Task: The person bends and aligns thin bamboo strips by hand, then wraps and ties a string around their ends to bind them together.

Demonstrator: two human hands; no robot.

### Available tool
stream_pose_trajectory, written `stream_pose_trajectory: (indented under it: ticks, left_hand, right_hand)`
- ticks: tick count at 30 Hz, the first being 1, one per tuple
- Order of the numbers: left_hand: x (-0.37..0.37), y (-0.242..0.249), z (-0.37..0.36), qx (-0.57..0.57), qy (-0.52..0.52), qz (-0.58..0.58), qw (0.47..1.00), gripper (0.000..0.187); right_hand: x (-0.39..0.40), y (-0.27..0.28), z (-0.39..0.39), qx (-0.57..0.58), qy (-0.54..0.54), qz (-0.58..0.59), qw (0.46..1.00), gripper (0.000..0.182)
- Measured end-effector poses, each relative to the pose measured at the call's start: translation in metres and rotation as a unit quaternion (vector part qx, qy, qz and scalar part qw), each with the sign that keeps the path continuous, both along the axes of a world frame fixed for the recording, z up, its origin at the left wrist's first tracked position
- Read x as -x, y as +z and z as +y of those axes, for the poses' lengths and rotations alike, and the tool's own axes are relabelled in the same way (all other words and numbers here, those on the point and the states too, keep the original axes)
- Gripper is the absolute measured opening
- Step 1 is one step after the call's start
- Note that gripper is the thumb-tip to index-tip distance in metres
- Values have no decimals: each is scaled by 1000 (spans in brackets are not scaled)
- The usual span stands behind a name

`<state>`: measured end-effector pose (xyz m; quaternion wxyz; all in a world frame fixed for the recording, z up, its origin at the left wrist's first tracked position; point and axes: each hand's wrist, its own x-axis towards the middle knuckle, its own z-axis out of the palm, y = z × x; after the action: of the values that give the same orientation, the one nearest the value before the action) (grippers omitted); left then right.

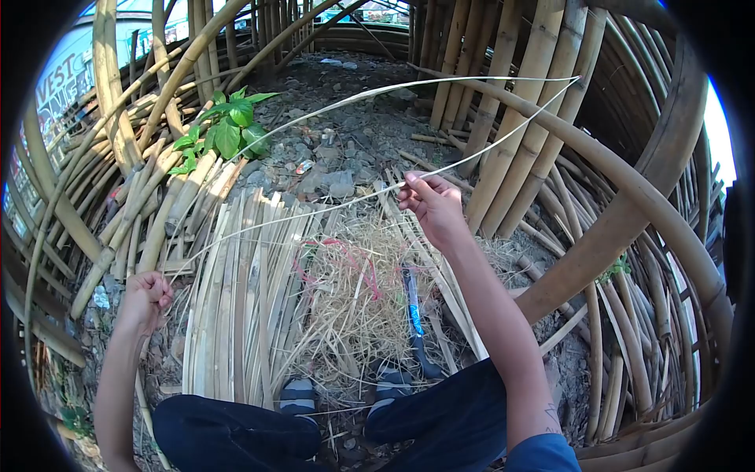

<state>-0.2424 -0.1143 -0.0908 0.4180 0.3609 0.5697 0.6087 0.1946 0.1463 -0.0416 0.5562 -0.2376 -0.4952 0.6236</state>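
Note:
A long, thin, pale bamboo strip (pixel 503 140) runs between my two hands. Past my right hand it goes up to a sharp bend at the upper right, then curves back leftward over the stony ground. My right hand (pixel 431 202) pinches it between thumb and fingers, in front of me. Low on the left, my left hand (pixel 147 299) is closed in a fist around its other stretch. Below the strip lie many split bamboo slats (pixel 244 291) side by side. Right of them is a heap of shavings (pixel 346 315) with red string (pixel 370 275).
A long tool with a blue label (pixel 414 315) and dark curved handle lies on the shavings near my shoes (pixel 299 397). Thick bamboo poles (pixel 543 102) stand at the right, one slanting across. More poles are piled left, near a green leafy plant (pixel 228 135). Stones cover the ground behind.

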Motion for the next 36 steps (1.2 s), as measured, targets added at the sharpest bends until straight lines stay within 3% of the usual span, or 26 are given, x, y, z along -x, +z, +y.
stream_pose_trajectory:
  ticks: [9, 13, 15, 17, 19, 21, 27, 32, 36]
  left_hand:
    - [2, -20, -33, 28, 25, 8, 999, 17]
    - [-28, -13, -29, 81, -12, 28, 996, 14]
    - [-34, -16, -23, 53, -19, -36, 998, 15]
    - [-40, -12, -13, 32, -14, -71, 997, 17]
    - [-49, -3, -2, 23, -8, -95, 995, 17]
    - [-61, 4, 11, 14, -9, -120, 993, 18]
    - [-121, 7, 52, 84, -57, -165, 981, 13]
    - [-199, 8, 86, 158, -101, -192, 963, 10]
    - [-247, -4, 92, 185, -128, -200, 954, 11]
  right_hand:
    - [36, 4, -1, 8, 0, 5, 1000, 20]
    - [47, 19, 1, -3, 4, -5, 1000, 30]
    - [55, 19, -9, 2, -1, -35, 999, 35]
    - [58, 16, -23, -19, -3, -145, 989, 34]
    - [56, 11, -41, -35, 7, -175, 984, 32]
    - [50, 8, -58, -115, 47, -304, 945, 32]
    - [19, -4, -113, -179, 87, -416, 887, 32]
    - [11, -43, -142, -83, 97, -427, 895, 32]
    - [17, -77, -136, 65, 72, -333, 938, 31]
